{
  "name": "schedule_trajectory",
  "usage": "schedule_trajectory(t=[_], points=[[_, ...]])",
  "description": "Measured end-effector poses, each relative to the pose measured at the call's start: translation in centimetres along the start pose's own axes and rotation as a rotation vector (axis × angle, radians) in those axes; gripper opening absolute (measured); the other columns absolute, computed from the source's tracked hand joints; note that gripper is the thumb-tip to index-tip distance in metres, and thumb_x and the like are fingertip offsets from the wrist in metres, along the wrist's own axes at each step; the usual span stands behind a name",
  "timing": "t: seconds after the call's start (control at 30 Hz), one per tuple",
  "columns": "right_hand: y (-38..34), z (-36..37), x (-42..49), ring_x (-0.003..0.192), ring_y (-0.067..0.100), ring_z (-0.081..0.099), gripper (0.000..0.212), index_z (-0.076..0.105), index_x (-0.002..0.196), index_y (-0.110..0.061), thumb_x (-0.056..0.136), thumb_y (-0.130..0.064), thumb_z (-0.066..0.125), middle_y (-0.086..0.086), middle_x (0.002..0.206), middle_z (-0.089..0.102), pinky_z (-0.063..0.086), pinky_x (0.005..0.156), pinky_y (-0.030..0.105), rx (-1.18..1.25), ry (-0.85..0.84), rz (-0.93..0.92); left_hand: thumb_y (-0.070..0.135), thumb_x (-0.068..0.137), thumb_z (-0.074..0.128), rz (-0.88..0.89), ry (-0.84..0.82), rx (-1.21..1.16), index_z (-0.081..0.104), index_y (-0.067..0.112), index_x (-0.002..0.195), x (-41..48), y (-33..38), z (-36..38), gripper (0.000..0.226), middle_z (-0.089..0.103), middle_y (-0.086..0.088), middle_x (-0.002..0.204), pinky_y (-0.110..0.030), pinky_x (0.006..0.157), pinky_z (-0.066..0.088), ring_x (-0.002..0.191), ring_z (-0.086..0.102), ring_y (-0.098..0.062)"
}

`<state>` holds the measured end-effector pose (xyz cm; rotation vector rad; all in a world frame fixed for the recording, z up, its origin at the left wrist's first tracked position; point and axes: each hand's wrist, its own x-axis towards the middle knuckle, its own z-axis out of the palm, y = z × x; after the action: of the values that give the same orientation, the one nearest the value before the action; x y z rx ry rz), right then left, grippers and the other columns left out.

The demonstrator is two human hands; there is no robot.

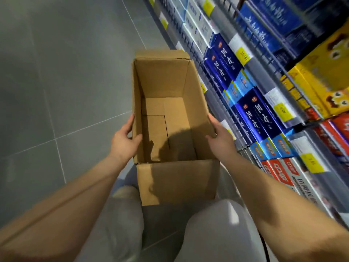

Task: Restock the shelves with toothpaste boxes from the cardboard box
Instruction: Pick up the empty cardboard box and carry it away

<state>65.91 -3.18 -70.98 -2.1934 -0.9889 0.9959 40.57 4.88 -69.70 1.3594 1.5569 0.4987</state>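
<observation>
Down by the wire shelves [254,68] packed with blue, yellow and red toothpaste boxes [258,116], the brown open-topped cardboard box [160,78] looks empty, so restocking seems done. The left hand [123,138] and right hand [221,136] each grip a side wall, thumbs inside; I'd keep both holds even and lift it level.

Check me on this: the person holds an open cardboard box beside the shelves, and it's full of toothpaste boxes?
Not full: the head view shows the cardboard box empty, only its bare bottom flaps showing. It is open, held beside the stocked shelves.
</observation>
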Motion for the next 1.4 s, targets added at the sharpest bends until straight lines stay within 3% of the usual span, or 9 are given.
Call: schedule_trajectory(t=[0.17,0.23,0.3,0.4,0.57,0.73,1.07,1.27,1.4], points=[[-10.4,-3.4,-3.4,0.095,0.008,0.059,0.070,0.030,0.143,-0.041,0.088,-0.005,0.057,-0.004,0.136,0.051,0.040,0.082,0.017,0.011,-0.006,-0.029,0.006,0.087,0.061,-0.018,0.015,-0.034,0.035,0.028,0.143,-1.5,8.2,-8.6,0.065,0.047,0.003,0.141,-0.034,0.107,0.039,0.130,0.041,-0.009],[-15.8,-5.1,-4.9,0.107,0.009,0.058,0.070,0.034,0.141,-0.038,0.086,-0.004,0.059,-0.005,0.136,0.051,0.041,0.090,0.018,0.057,-0.013,-0.032,0.009,0.088,0.062,-0.013,0.048,-0.025,0.036,0.028,0.143,-2.3,12.2,-12.6,0.064,0.046,0.008,0.138,-0.016,0.092,0.047,0.122,0.045,-0.004],[-21.7,-6.8,-6.4,0.117,0.009,0.054,0.070,0.037,0.140,-0.039,0.084,-0.005,0.061,-0.007,0.133,0.055,0.040,0.100,0.023,0.080,-0.024,-0.027,0.010,0.089,0.061,-0.035,0.082,-0.057,0.036,0.027,0.144,-3.5,16.4,-17.0,0.063,0.045,0.010,0.136,-0.001,0.076,0.041,0.110,0.044,0.002],[-31.0,-9.5,-9.1,0.112,0.008,0.058,0.070,0.038,0.138,-0.042,0.082,-0.009,0.064,-0.008,0.125,0.062,0.043,0.101,0.027,0.039,-0.031,-0.077,0.011,0.089,0.062,-0.041,0.107,-0.084,0.036,0.027,0.144,-5.7,22.5,-24.3,0.063,0.047,0.005,0.139,-0.010,0.090,0.033,0.113,0.040,0.005],[-44.5,-12.4,-13.1,0.111,-0.004,0.050,0.068,0.044,0.139,-0.031,0.081,-0.003,0.068,-0.021,0.123,0.052,0.032,0.091,0.000,0.027,-0.029,-0.196,0.010,0.086,0.065,-0.033,0.125,-0.200,0.039,0.023,0.142,-9.1,29.7,-35.6,0.063,0.048,0.008,0.136,-0.022,0.105,0.034,0.128,0.041,-0.003],[-53.6,-11.5,-13.5,0.116,-0.002,0.047,0.067,0.039,0.140,-0.035,0.085,-0.006,0.063,-0.025,0.120,0.047,0.031,0.093,0.008,0.011,-0.163,-0.297,0.008,0.082,0.070,-0.007,0.200,-0.229,0.041,0.019,0.140,-9.5,31.5,-43.7,0.066,0.052,-0.001,0.137,-0.037,0.110,0.035,0.127,0.047,-0.009],[-67.7,-5.4,-8.1,0.131,0.013,0.043,0.062,0.038,0.141,-0.030,0.088,-0.008,0.061,-0.006,0.142,0.046,0.032,0.108,0.027,-0.022,-0.303,-0.468,0.012,0.083,0.069,-0.028,0.423,-0.205,0.041,0.021,0.141,-4.2,32.7,-53.7,0.065,0.049,0.008,0.132,-0.019,0.104,0.031,0.120,0.044,-0.002],[-77.2,-0.6,-0.6,0.131,0.014,0.043,0.060,0.038,0.141,-0.031,0.089,-0.010,0.060,-0.007,0.140,0.048,0.033,0.109,0.030,-0.016,-0.396,-0.524,0.006,0.084,0.066,-0.039,0.544,-0.317,0.040,0.024,0.141,2.8,34.6,-59.5,0.065,0.048,-0.001,0.139,-0.041,0.106,0.040,0.123,0.045,-0.008],[-83.8,2.5,3.6,0.131,0.012,0.042,0.060,0.037,0.142,-0.031,0.090,-0.009,0.058,-0.007,0.141,0.047,0.030,0.104,0.023,-0.035,-0.479,-0.570,0.009,0.086,0.064,-0.065,0.598,-0.355,0.034,0.032,0.143,7.1,35.3,-63.5,0.068,0.040,0.003,0.147,-0.049,0.102,0.043,0.132,0.041,-0.017]])
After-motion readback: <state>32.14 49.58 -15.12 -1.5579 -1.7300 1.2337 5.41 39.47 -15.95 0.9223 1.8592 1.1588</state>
